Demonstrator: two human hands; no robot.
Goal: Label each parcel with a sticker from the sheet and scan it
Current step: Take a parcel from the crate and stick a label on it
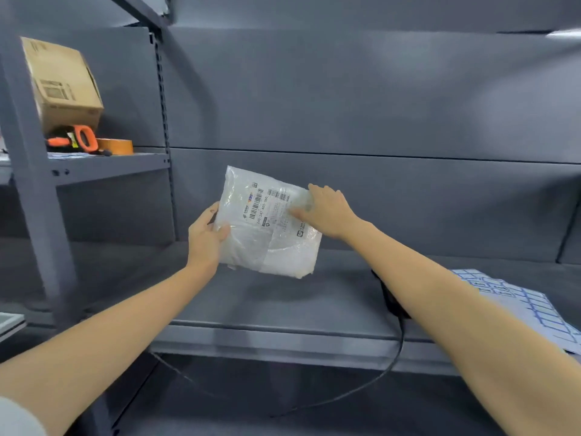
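You hold a clear plastic parcel (267,225) up in front of the grey shelf (283,297), tilted. Your left hand (206,237) grasps its left edge, thumb curled over the front. Your right hand (327,210) pinches its upper right edge, thumb pressed on the printed label (270,204). The sticker sheet (522,306) lies on the shelf, below and right of your right fingers (317,191), under your forearm.
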